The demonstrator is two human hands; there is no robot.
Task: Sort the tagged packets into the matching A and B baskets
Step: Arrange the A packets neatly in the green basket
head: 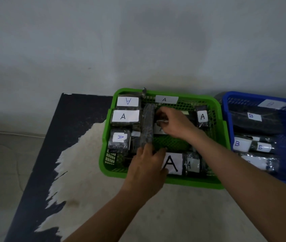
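Observation:
A green basket (159,179) with an A label on its far and near walls holds several dark packets with white A tags (125,116). My left hand (147,170) reaches over the near rim and holds the lower end of a long dark packet (148,124) standing on edge. My right hand (172,122) is inside the basket, its fingers curled round a dark packet (160,128) whose A tag is partly hidden under it. To the right, a blue basket (226,109) with a B label holds several packets with B tags (251,116).
Both baskets sit on a dark table (72,119) with a worn pale patch across its middle. A plain grey wall rises right behind the baskets. The table's left edge drops to a tiled floor (2,163).

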